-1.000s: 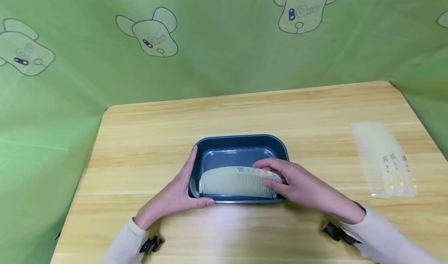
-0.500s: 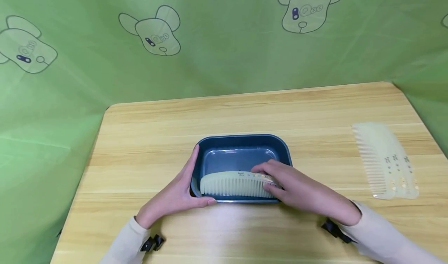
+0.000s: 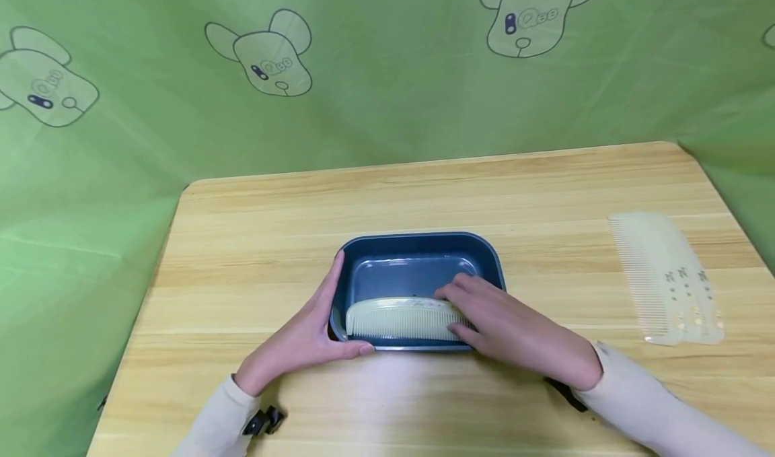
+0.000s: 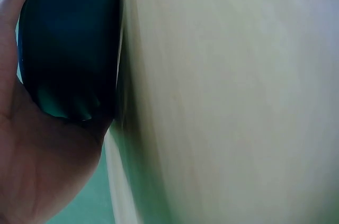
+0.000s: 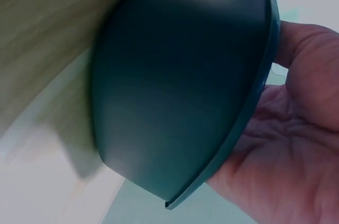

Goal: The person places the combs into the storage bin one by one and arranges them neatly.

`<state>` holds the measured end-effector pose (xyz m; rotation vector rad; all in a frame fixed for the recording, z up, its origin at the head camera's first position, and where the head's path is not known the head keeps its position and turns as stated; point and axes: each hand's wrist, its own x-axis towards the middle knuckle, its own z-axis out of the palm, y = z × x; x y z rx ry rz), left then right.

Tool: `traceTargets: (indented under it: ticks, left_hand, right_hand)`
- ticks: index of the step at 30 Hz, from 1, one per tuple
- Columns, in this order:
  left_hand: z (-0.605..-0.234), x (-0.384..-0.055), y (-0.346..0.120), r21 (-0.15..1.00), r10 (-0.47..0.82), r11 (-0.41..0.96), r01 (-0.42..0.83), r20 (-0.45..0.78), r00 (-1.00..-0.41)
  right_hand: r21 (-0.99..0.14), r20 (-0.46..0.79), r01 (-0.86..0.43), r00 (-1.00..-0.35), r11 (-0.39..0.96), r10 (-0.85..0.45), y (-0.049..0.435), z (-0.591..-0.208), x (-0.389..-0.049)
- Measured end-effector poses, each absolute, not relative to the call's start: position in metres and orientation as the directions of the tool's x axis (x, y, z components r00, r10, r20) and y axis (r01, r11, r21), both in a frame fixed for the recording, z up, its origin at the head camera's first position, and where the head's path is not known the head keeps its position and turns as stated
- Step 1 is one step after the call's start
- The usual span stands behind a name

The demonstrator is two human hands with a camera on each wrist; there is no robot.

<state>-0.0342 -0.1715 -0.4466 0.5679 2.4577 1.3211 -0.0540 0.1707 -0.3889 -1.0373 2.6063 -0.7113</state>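
A pale, milky-green comb (image 3: 402, 320) lies inside the blue rectangular container (image 3: 418, 235), along its near wall with teeth toward me. Its right end is covered by my right hand (image 3: 505, 322), whose thumb and fingers pinch it there. In the right wrist view my right hand (image 5: 296, 123) reaches over the rim of the container (image 5: 169, 81), which hides the comb. My left hand (image 3: 303, 329) holds the container's left end, thumb along the front rim and fingers along the left side. The left wrist view shows that hand (image 4: 42, 150) against the container's dark outer wall (image 4: 71, 44).
Several similar pale combs (image 3: 660, 282) lie overlapped at the right of the wooden table (image 3: 254, 241). A green cloth (image 3: 387, 93) printed with outlined animal heads hangs behind the table and along its sides.
The comb has sunk and tipped lower in the container, so its face shows narrower. My right hand has moved slightly left over its end. The left hand keeps its hold on the container.
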Motion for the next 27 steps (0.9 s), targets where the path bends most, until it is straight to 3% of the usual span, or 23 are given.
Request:
traceTargets:
  ticks: [12, 27]
  left_hand:
    - [-0.4481, -0.0342, -0.1712, 0.842, 0.472, 0.5, 0.204, -0.067, -0.879]
    - [-0.4473, -0.0334, -0.1703, 0.842, 0.468, 0.5, 0.204, -0.065, -0.882]
  right_hand:
    - [-0.544, -0.058, -0.558, -0.72, 0.626, -0.692, 0.1727, -0.3889, -0.0545]
    - [-0.607, 0.048, -0.548, -0.748, 0.576, -0.662, 0.1802, -0.3891, -0.0515]
